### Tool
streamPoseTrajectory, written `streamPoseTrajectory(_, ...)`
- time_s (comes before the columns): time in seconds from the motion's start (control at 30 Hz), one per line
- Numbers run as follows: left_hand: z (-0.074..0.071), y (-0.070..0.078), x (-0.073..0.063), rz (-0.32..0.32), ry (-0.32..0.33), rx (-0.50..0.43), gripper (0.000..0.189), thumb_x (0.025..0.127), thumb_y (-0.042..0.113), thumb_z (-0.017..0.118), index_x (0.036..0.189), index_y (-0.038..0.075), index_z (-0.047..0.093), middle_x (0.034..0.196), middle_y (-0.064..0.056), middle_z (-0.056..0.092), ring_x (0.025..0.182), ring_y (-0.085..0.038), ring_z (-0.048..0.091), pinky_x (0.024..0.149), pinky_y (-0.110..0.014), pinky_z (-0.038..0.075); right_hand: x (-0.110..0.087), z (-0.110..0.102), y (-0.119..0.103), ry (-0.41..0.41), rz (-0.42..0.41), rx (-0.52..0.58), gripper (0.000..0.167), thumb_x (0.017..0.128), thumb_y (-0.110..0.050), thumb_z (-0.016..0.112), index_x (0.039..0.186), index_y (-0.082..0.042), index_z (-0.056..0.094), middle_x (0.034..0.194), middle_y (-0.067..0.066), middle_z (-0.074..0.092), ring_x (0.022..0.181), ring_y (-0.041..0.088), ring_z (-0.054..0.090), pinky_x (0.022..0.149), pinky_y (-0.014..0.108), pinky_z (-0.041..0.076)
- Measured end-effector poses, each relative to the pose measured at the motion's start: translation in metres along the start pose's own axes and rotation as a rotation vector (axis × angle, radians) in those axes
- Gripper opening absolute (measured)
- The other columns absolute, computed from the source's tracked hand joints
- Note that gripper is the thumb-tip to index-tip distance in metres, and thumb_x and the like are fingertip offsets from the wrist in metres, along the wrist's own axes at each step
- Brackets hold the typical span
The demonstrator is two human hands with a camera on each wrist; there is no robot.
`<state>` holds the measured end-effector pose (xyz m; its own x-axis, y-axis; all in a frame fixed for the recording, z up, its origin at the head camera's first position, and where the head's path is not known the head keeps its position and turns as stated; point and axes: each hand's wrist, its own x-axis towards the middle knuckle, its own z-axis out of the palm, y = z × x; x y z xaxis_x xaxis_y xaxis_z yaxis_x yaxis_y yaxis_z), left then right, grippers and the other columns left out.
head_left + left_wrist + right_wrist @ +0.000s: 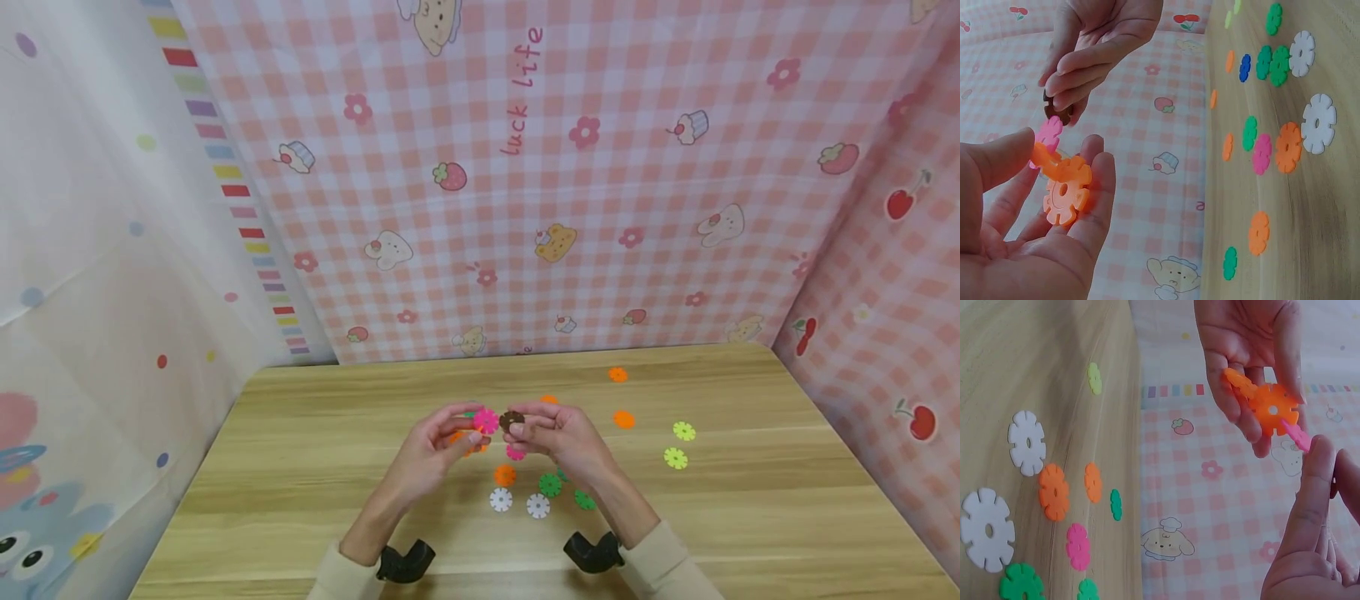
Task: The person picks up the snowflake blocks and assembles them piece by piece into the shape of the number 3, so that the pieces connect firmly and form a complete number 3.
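Both hands are raised over the table, facing each other. My left hand (426,457) holds a small chain of slotted plastic snowflake discs: two orange discs (1076,195) joined at an angle, with a pink disc (486,421) slotted onto one. The thumb presses the orange part, while the fingers support it from behind. Between thumb and fingertips, my right hand (576,443) pinches a brown snowflake disc (512,419). The brown disc's edge is right at the pink disc's rim; in the right wrist view the fingers hide the brown disc.
Loose snowflake discs lie flat on the wooden table (300,467): white (501,507), green (585,500), orange (624,419) and yellow-green (676,458), with a blue one (1245,68) among them. Patterned cloth (465,217) hangs behind the table.
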<state>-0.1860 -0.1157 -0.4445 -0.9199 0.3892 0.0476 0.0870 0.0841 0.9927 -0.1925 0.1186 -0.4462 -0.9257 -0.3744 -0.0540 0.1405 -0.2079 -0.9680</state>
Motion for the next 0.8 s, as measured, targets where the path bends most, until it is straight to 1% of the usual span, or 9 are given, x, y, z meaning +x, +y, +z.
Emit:
streamPoseTrajectory(0.17, 0.004, -0.001, 0.0, 0.02, 0.025, 0.006, 0.043, 0.095, 0.013, 0.067, 0.137, 0.012, 0.056, 0.126, -0.016, 0.065, 0.111, -0.032, 0.066, 0.092, -0.035, 0.055, 0.0, 0.003, 0.001, 0.012, -0.002, 0.052, 0.056, 0.092, -0.008, 0.07, 0.135, 0.018, 0.045, 0.112, 0.014, 0.071, 0.095, 0.017, 0.073, 0.088, 0.03, 0.056)
streamPoseTrajectory(0.27, 0.006, -0.001, 0.001, 0.034, 0.056, 0.04, 0.041, 0.094, 0.014, 0.068, 0.134, 0.012, 0.059, 0.123, -0.015, 0.068, 0.107, -0.032, 0.068, 0.089, -0.03, 0.056, 0.0, 0.004, 0.003, 0.011, -0.016, 0.066, 0.054, 0.093, -0.008, 0.069, 0.134, 0.018, 0.046, 0.107, 0.01, 0.073, 0.094, 0.017, 0.073, 0.089, 0.03, 0.055)
streamPoseTrajectory(0.4, 0.006, 0.0, 0.0, 0.036, 0.08, 0.089, 0.04, 0.093, 0.016, 0.07, 0.132, 0.015, 0.062, 0.118, -0.012, 0.07, 0.102, -0.026, 0.07, 0.084, -0.027, 0.057, 0.0, 0.005, 0.005, 0.023, -0.038, 0.034, 0.05, 0.093, -0.012, 0.069, 0.132, 0.014, 0.052, 0.114, 0.012, 0.071, 0.1, 0.018, 0.072, 0.094, 0.032, 0.053)
streamPoseTrajectory(0.5, 0.005, 0.001, -0.001, 0.029, 0.073, 0.079, 0.041, 0.093, 0.017, 0.071, 0.132, 0.013, 0.062, 0.118, -0.012, 0.071, 0.101, -0.023, 0.07, 0.085, -0.027, 0.057, 0.0, 0.007, 0.008, 0.048, -0.053, 0.028, 0.049, 0.093, -0.014, 0.071, 0.132, 0.011, 0.055, 0.123, 0.015, 0.068, 0.109, 0.023, 0.069, 0.098, 0.033, 0.051)
streamPoseTrajectory(0.63, 0.005, 0.001, -0.001, 0.026, 0.072, 0.045, 0.043, 0.092, 0.016, 0.071, 0.133, 0.009, 0.061, 0.119, -0.014, 0.07, 0.102, -0.024, 0.07, 0.086, -0.028, 0.057, 0.002, 0.011, 0.014, 0.072, -0.104, 0.083, 0.047, 0.093, -0.014, 0.071, 0.131, 0.009, 0.056, 0.126, 0.014, 0.067, 0.113, 0.024, 0.067, 0.099, 0.035, 0.05)
streamPoseTrajectory(0.8, 0.007, 0.002, -0.001, 0.05, 0.097, 0.043, 0.039, 0.091, 0.014, 0.072, 0.129, 0.011, 0.064, 0.118, -0.013, 0.071, 0.103, -0.027, 0.071, 0.087, -0.03, 0.057, 0.002, 0.016, 0.02, 0.087, -0.17, 0.145, 0.038, 0.093, -0.013, 0.071, 0.128, 0.0, 0.063, 0.126, 0.012, 0.067, 0.111, 0.02, 0.068, 0.097, 0.037, 0.051)
